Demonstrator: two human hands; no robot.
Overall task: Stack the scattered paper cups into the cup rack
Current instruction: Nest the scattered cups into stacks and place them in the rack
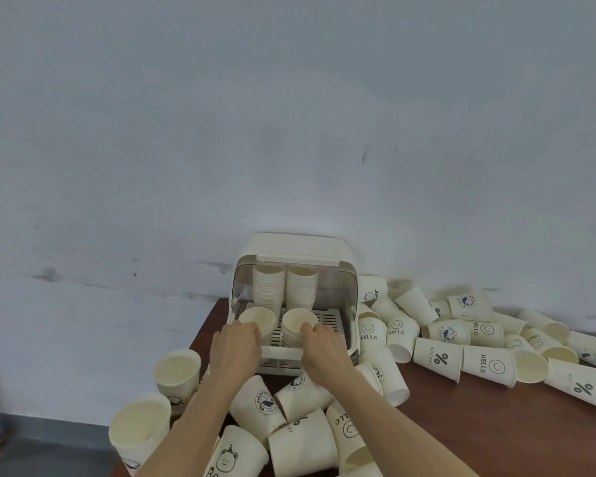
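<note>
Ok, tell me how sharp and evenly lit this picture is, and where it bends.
Head view: soft, even light with no glare; the cream plastic cup rack and both hands, left and right, are fairly sharp; print on the scattered white paper cups is readable; wide-angle bending curves the dark brown wooden table edge; the left border is smeared.

Bare room, kind unclear — scuffed wall (221, 115) (pale), brown table (496, 425).

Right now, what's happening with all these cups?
A person is tidying loose paper cups into a cream cup rack on a brown table. The left hand grips one upright cup and the right hand another, both at the rack's front tray. Two tall stacks already stand inside. Many cups still lie scattered around it.
</note>
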